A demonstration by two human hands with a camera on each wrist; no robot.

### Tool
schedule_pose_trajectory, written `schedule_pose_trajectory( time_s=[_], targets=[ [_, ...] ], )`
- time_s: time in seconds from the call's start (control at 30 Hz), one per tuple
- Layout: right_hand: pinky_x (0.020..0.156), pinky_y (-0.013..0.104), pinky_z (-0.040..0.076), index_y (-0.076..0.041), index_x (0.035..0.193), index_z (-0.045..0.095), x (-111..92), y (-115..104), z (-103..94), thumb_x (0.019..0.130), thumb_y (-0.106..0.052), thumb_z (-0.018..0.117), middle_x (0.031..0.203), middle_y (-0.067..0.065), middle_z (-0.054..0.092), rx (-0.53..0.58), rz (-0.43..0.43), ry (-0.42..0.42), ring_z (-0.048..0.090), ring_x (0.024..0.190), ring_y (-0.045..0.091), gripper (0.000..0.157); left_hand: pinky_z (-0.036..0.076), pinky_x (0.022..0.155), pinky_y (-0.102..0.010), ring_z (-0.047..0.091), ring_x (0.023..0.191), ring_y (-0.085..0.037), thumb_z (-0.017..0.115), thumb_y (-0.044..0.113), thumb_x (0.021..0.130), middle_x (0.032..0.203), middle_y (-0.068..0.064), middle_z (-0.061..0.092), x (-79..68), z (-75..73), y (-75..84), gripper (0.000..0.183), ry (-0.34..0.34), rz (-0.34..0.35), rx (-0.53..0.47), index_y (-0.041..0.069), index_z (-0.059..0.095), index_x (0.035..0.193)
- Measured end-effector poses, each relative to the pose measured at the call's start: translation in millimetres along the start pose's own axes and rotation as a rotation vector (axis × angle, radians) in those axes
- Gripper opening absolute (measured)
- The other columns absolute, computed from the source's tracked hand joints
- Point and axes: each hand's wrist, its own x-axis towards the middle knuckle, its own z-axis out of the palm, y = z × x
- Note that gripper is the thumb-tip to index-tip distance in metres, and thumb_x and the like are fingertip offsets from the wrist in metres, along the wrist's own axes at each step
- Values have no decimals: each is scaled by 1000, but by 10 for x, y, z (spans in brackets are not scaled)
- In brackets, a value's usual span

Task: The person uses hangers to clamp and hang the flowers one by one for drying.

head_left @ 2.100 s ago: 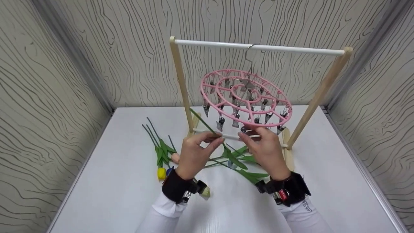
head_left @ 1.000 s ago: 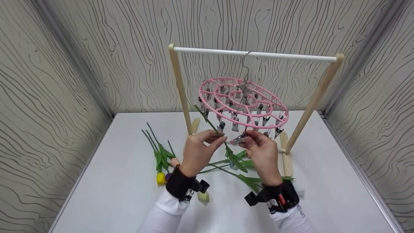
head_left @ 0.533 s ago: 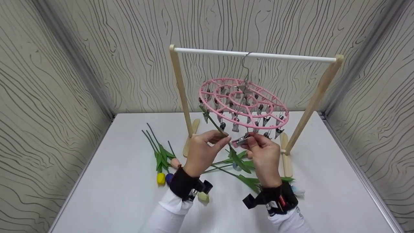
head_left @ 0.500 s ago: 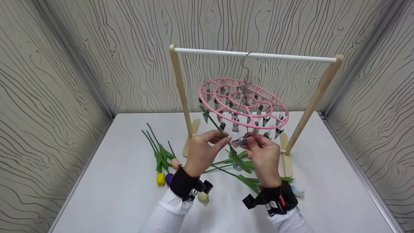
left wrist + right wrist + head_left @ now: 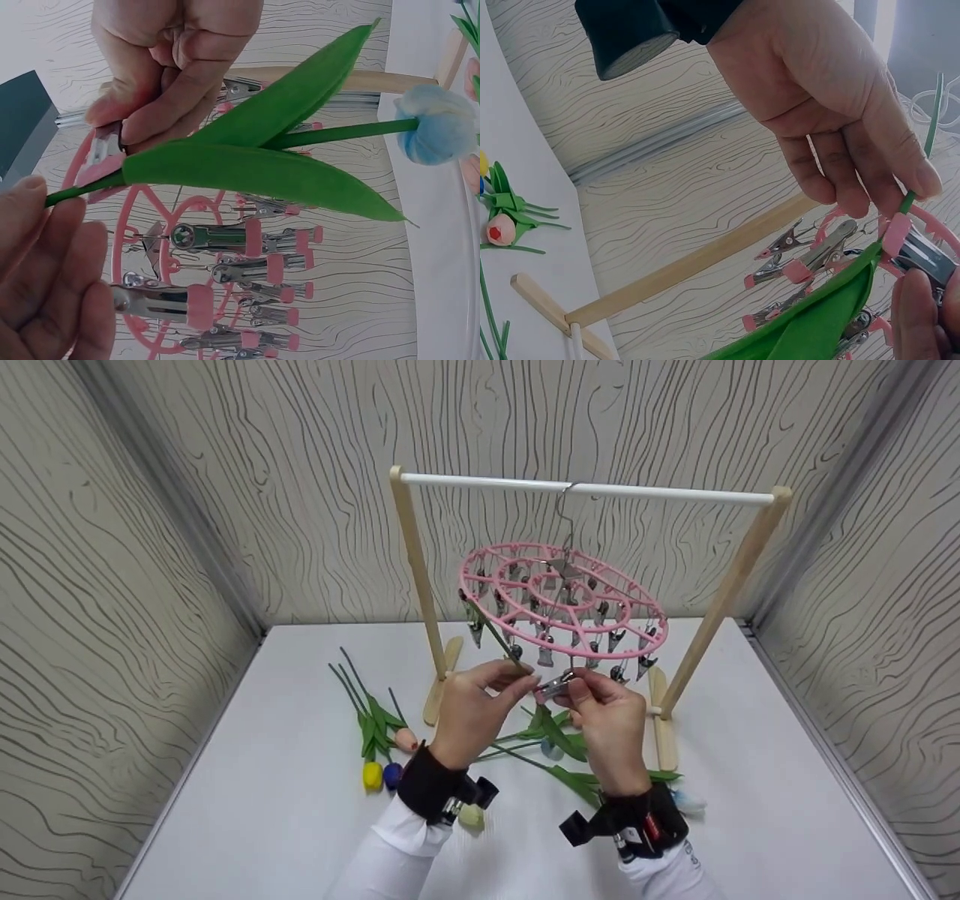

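Head view: the pink hanger (image 5: 574, 628) is hanging from a white rail (image 5: 495, 482); below the hanger's front rim, the left hand (image 5: 480, 709) is grasping a pale-blue tulip (image 5: 255, 169) by its stem in a pinching grip; beside it, also below that rim, the right hand (image 5: 613, 724) is pinching a metal clip (image 5: 556, 685), its pink tips meeting the stem; a yellow tulip (image 5: 373, 776) is lying on the bench (image 5: 262, 810), lower left of the hanger.

Pale-blue tulip (image 5: 247, 166) at pink-tipped clip (image 5: 105, 147)
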Motion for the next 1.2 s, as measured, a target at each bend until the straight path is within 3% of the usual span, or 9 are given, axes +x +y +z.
schedule_pose_trajectory(
  time_s=[0.33,0.57,0.8,0.97,1.2],
  targets=[
    [63,15,57,18,136,75,4,1,-1,116,-2,69,96,-5,86,-8,31,-18,83,81,2,30,72,81,-35,87,85,-31,87,6,105,100,-17,90,29,15,33,12,11,9,-2,-5,88,109],
    [88,19,70,22,143,69,33,81,-49,119,1,60,105,-3,86,70,80,-125,84,90,4,33,72,79,-34,87,84,-30,87,5,105,97,-17,90,29,25,-16,9,16,48,3,-4,88,106],
    [96,22,70,18,144,71,57,127,-94,121,1,59,114,2,88,84,136,-196,85,100,6,31,72,80,-36,86,83,-35,88,4,105,97,-19,89,-1,27,-44,9,4,40,0,-4,87,105],
    [103,22,68,18,153,65,65,138,-118,123,-3,58,129,13,87,62,135,-203,86,109,4,38,72,81,-34,86,84,-34,87,4,105,97,-18,90,-16,37,-85,9,-11,32,18,-5,87,105],
    [102,22,69,16,157,63,60,214,-256,125,-7,54,119,5,90,31,122,-163,87,107,4,40,73,83,-33,87,87,-34,87,7,106,100,-19,90,-33,72,-189,11,-40,-20,13,-4,87,108]
  ],
)
